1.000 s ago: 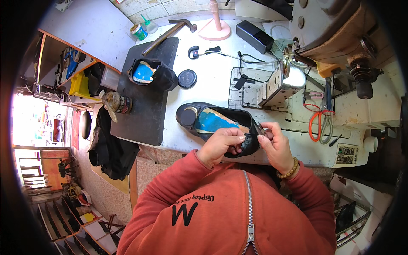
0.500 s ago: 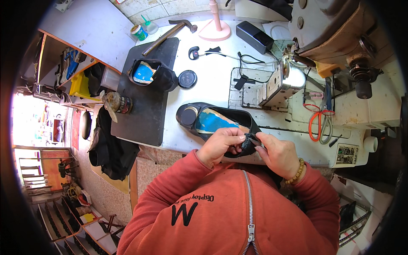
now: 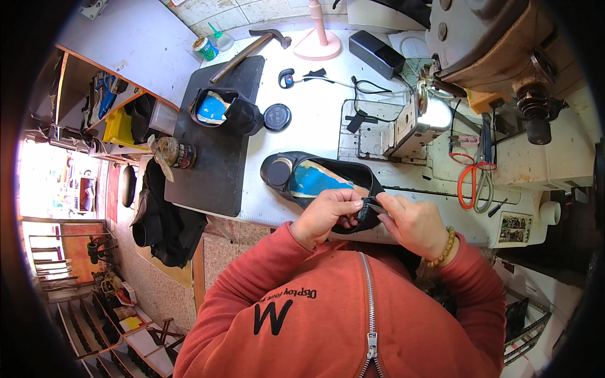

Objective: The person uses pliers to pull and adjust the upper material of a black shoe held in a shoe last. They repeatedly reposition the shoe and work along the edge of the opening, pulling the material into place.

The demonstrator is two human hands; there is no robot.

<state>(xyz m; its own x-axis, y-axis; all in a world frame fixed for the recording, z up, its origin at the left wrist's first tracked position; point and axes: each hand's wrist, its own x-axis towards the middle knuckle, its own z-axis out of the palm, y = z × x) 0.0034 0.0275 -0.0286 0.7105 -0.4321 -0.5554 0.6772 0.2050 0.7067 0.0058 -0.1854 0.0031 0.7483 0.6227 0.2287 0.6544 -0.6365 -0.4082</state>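
A black shoe upper (image 3: 343, 165) lies at the front edge of the white work table, its wide opening showing a blue and cream surface (image 3: 314, 179) inside. My left hand (image 3: 332, 214) pinches the dark, gathered edge at its near right end, thumb on top. Close beside it, my right hand (image 3: 413, 220) is closed in a pinch on a small thin pointed thing, greyish at the tip, which touches or nearly touches that edge. Its kind cannot be made out. A round dark lid or jar (image 3: 279, 172) rests on the upper's left end.
A second black shoe upper (image 3: 228, 112) and an open jar (image 3: 173, 153) sit on a dark board (image 3: 220, 160) at left, with a hammer (image 3: 249, 55) behind. Right stand a sewing machine (image 3: 498, 57) and orange-handled scissors (image 3: 467, 186). A round black lid (image 3: 277, 118) lies mid-table.
My right hand has shifted slightly to the right, away from my left hand, still pinching. My left hand and the shoe upper stay nearly in place.
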